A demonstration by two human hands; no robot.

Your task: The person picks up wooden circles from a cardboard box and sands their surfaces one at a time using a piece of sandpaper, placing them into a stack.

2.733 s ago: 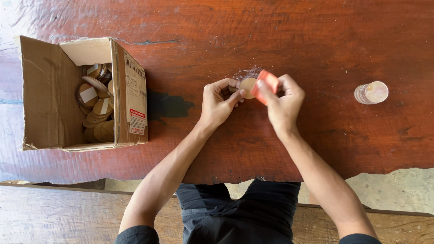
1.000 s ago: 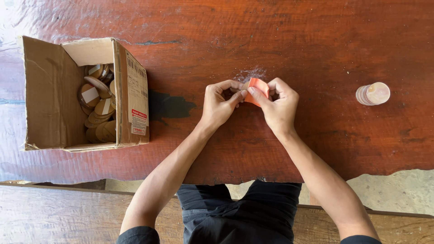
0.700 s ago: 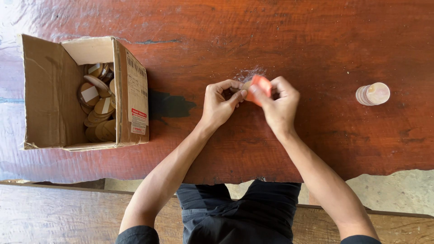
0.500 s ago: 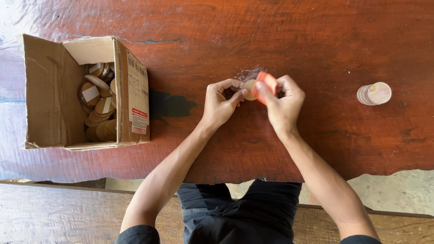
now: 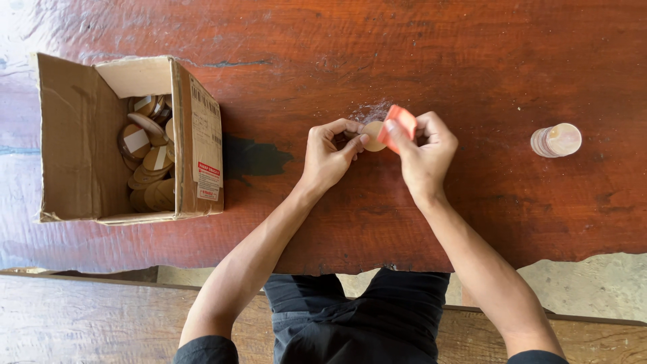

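— Cardboard on the far left, is that a box?

— Yes. The cardboard box [image 5: 101,135] lies on its side near the left edge of the red-brown wooden tabletop [image 5: 404,54], its flaps open. Inside it is a heap of tan wooden discs [image 5: 148,155], some with a pale label stuck on.

— And toward the middle?

— The left hand [image 5: 330,155] rests on the tabletop, about midway between the left and right edges. Its thumb and fingers are curled in and pinch 1 round tan disc [image 5: 373,135] by its edge, holding it against the wood.

— What about the other hand?

— The right hand [image 5: 424,152] is just beside it, touching distance. Its fingers are closed around a small orange pad [image 5: 397,125], which is tilted and pressed against the right side of the disc. A faint patch of pale dust [image 5: 371,110] lies on the wood just behind the disc.

— Anything further right?

— 1 short stack of discs [image 5: 556,140] lies near the right edge, well apart from both hands.

— And along the near edge?

— The person's dark clothing and a wooden bench [image 5: 87,317] below.
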